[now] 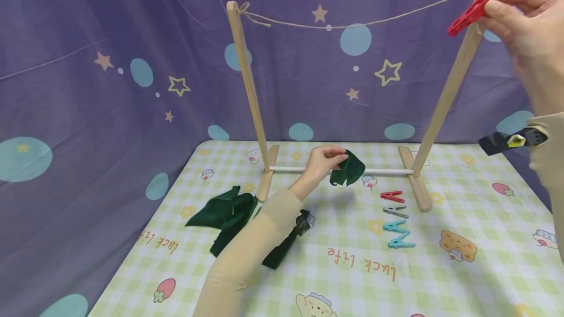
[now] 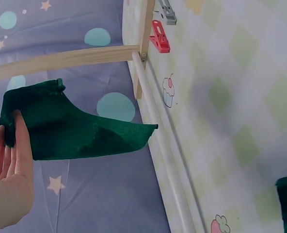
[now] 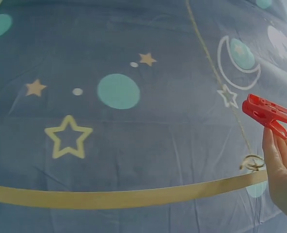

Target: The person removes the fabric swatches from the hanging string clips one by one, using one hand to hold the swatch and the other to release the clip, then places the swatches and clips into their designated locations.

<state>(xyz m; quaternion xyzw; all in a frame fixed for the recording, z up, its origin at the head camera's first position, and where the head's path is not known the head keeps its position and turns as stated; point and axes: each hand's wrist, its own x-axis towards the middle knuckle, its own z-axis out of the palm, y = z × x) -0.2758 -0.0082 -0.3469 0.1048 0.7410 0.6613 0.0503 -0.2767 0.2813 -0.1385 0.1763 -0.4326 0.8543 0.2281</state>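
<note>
My left hand (image 1: pixel 322 164) pinches a small dark green cloth (image 1: pixel 351 166) by its edge, below the string and above the white crossbar in the head view. In the left wrist view the cloth (image 2: pixel 75 126) spreads to the right from my fingers, narrowing like a sock. High at the right, my right hand (image 1: pixel 526 26) holds a red clothespin (image 1: pixel 470 14) between thumb and fingers, close to the top of the right wooden post. From the right wrist, this clothespin (image 3: pixel 267 111) points left, near the string's knotted end.
A string (image 1: pixel 304 27) sags between two wooden posts (image 1: pixel 248 82), joined low by a white bar (image 1: pixel 387 172). Beneath the right part lie a red clothespin (image 1: pixel 392 196), a grey one (image 1: pixel 395 211) and light blue ones (image 1: pixel 400 243). More green cloth (image 1: pixel 233 212) lies left, partly behind my left sleeve.
</note>
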